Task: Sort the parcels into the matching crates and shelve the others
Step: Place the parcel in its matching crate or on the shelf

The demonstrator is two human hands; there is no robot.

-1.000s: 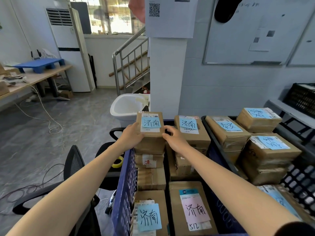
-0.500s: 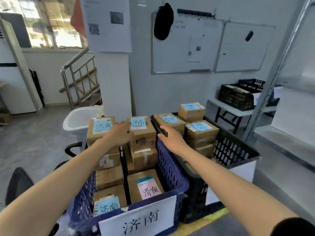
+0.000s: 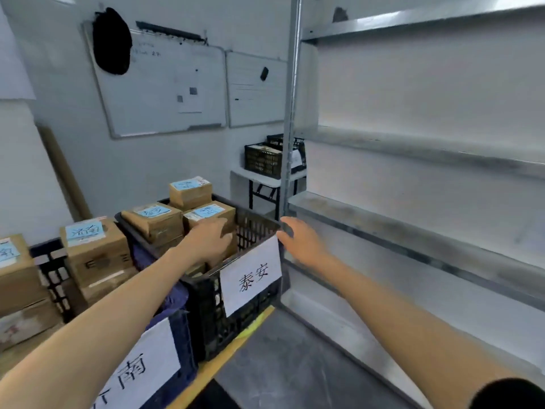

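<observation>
Biggest thing in view is the bare metal shelving unit (image 3: 413,240) on my right, nothing on the shelves I can see. Next to it is the black crate (image 3: 203,305) with the 泰安 sign (image 3: 250,280). Jammed against its left side is the blue crate (image 3: 185,338) with its own paper sign.

Both are piled with cardboard parcels, and the black crate's parcels (image 3: 153,222) stack above the rim, with one small box (image 3: 190,191) perched on top at the back. The blue crate's parcels (image 3: 94,252) stand just as tall.

My left hand (image 3: 206,243) is over the black crate, right at the front parcel (image 3: 211,212), fingers loose and gripping nothing. Can't tell if it's actually touching. My right hand (image 3: 303,242) hangs in the air, fingers spread, empty, between the crate's corner and the shelf post (image 3: 290,113).

My worries:
- The blue notes on these parcels are too blurry for me to read, so I could easily pull one that already belongs here.
- Those stacks look tippy; dragging a lower box would probably dump the top one.
- The right hand is close to that steel post, so a careless swing clips it.
</observation>
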